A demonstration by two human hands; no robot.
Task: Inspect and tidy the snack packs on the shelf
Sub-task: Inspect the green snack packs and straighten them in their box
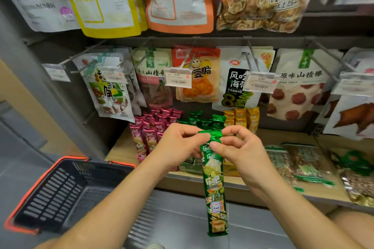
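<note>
**At shelf edge, both hands pinch one green snack pack**

Down at the lower left, a dark basket (60,194) with an orange rim sits on the grey floor (182,218), just beside the person's left forearm. Both bare forearms reach forward from the bottom of the view and meet in the middle.

Between the hands hangs a long green snack pack (215,188), upright, with its lower end dangling free over the floor in front of the shelf. The left hand (178,143) pinches the crimped top of the pack from the left, fingers curled. The right hand (238,147) pinches the same top end from the right, forefinger and thumb closed on the foil and the other fingers bent.

Behind the hands, on the wooden shelf (121,151), stand three groups of like packs side by side: red packs (149,131) on the left, green packs (202,120) in the middle, yellow packs (242,117) on the right. Further right on the same shelf lie flat bags (303,163) with green trim.

Above the shelf, hanging bags (299,87) fill a row of metal hooks, with price tags (178,80) clipped at the hook ends. Higher still hangs an upper row of larger pouches (178,0), edged in yellow and orange.
</note>
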